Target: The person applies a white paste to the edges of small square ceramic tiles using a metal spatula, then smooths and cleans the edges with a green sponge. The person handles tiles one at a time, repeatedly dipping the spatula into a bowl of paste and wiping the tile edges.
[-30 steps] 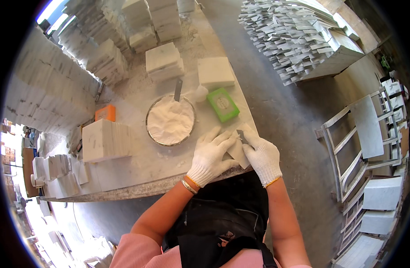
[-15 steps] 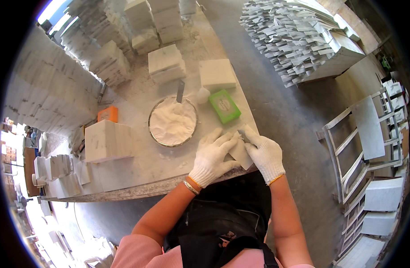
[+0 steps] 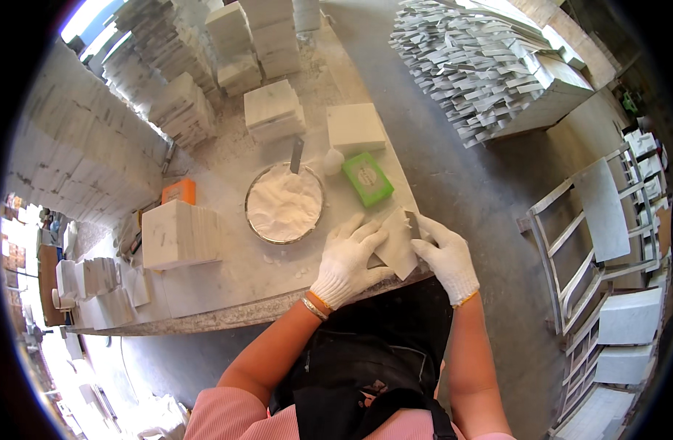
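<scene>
A pale marble tile (image 3: pixel 397 246) lies tilted at an angle on the table near its front right corner. My left hand (image 3: pixel 349 257), in a white knit glove, rests beside it with the fingers stretched out, the fingertips at the tile's left edge. My gloved right hand (image 3: pixel 446 257) is curled at the tile's right side. A small grey blade (image 3: pixel 410 219) shows at its fingertips, mostly covered by the fingers. White crumbs sit on the tile's top edge. Left of my hands stands a round metal bowl (image 3: pixel 249 218) of white powder, a grey putty knife (image 3: pixel 297 155) stuck in it.
A green box (image 3: pixel 368 179) and stone blocks (image 3: pixel 356 127) stand beyond my hands; an orange box (image 3: pixel 179 191) is behind tiles (image 3: pixel 179 235) on the left. Tall stacks of tiles (image 3: pixel 80 139) line the left side. Past the table's right edge are the floor and a metal rack (image 3: pixel 564 242).
My right hand has drawn back to the right, off the tile's upper part, uncovering more of its face. My left hand has stayed almost in place.
</scene>
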{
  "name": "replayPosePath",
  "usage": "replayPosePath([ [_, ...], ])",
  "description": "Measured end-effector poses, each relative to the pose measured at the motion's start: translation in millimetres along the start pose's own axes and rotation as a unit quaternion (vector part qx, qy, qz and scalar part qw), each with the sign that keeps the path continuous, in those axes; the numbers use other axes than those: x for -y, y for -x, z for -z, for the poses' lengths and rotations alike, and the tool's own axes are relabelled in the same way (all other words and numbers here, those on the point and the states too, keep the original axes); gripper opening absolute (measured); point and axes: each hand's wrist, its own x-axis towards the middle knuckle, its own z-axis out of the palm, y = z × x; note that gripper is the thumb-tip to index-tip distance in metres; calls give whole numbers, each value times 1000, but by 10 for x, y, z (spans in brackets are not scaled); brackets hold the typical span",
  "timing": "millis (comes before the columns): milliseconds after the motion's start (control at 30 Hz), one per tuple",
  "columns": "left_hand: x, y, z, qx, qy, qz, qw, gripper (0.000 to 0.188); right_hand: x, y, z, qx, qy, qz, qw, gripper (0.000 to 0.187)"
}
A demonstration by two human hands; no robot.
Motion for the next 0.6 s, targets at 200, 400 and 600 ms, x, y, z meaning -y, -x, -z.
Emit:
replayPosePath([
  [200, -171, -18, -44, -2, -27, 36, 999, 91, -266, 362, 541, -17, -259, -102, 960, 48],
  [400, -292, -37, -224, -41, -89, 27, 995, 89, -406, 368, 522, -80, -224, -136, 962, 28],
  [600, -87, -7, 89, 7, -35, -36, 999, 82, -576, 142, 189, -130, -96, 3, 987, 28],
])
